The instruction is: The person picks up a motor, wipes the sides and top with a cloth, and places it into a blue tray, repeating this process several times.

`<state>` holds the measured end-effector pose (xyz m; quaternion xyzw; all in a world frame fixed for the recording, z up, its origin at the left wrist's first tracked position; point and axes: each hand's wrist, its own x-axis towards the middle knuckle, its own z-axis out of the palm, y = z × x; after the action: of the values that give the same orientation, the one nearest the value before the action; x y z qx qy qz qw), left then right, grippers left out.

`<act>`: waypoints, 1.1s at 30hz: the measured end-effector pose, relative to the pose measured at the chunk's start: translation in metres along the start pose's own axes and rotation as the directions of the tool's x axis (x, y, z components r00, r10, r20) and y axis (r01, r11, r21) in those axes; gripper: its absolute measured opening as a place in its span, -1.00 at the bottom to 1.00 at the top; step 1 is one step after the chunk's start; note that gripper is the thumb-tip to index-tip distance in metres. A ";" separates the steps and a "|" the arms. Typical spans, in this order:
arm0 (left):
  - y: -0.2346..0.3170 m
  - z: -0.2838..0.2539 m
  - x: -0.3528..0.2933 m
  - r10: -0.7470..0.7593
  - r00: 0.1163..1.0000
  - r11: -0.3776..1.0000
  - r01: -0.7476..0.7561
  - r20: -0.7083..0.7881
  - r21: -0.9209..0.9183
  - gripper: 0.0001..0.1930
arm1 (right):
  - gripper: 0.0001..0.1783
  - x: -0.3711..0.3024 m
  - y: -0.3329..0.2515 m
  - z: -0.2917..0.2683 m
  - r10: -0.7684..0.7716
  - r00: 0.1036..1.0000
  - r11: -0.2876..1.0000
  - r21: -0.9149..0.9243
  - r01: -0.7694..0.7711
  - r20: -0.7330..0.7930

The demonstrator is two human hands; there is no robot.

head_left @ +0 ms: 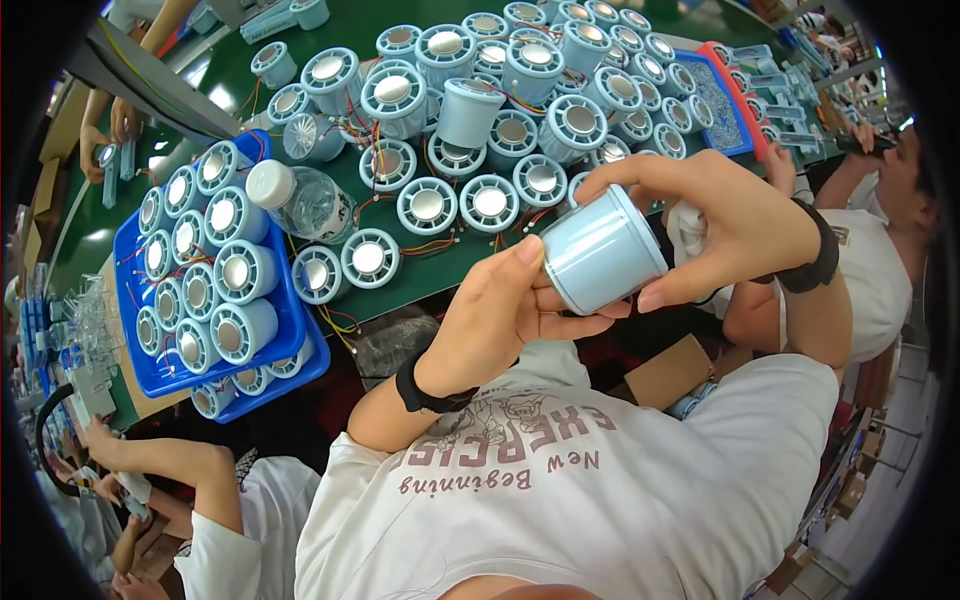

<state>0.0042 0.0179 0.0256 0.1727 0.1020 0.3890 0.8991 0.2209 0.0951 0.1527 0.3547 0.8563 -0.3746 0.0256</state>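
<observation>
Green worktop (440,265), partly hidden under clustered round units (490,201); pale-blue cylinder (607,250), smooth, glossy, end faces out of sight, held before the white shirt (620,510), both hands (735,215) clamped on it.

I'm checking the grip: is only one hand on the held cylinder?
No, the left hand and right hand both hold the cylinder.

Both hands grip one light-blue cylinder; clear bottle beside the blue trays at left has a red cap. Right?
No, the cap is white, not red; the head view shows it. The rest stands: left hand and right hand grip one light-blue cylinder, clear bottle beside the blue trays at left.
</observation>
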 end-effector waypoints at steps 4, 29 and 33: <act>-0.003 -0.003 -0.003 -0.005 0.999 0.983 0.015 -0.054 0.185 -0.49 | -0.24 -0.027 0.028 -0.016 0.315 0.936 0.933 -0.129 -0.336 -0.159; -0.007 -0.031 0.007 -0.060 0.998 0.884 0.036 0.036 0.466 -0.59 | -0.44 0.010 0.262 -0.168 0.321 0.769 0.613 -0.497 -0.614 -0.553; -0.004 -0.036 0.012 -0.060 0.997 0.850 0.025 0.049 0.527 -0.60 | -0.45 0.118 0.306 -0.203 0.225 0.861 0.737 -0.499 -0.456 -0.456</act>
<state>0.0035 0.0324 -0.0093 0.4218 0.1795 0.3208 0.8288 0.3698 0.4413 0.0717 0.5452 0.8371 -0.0047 0.0443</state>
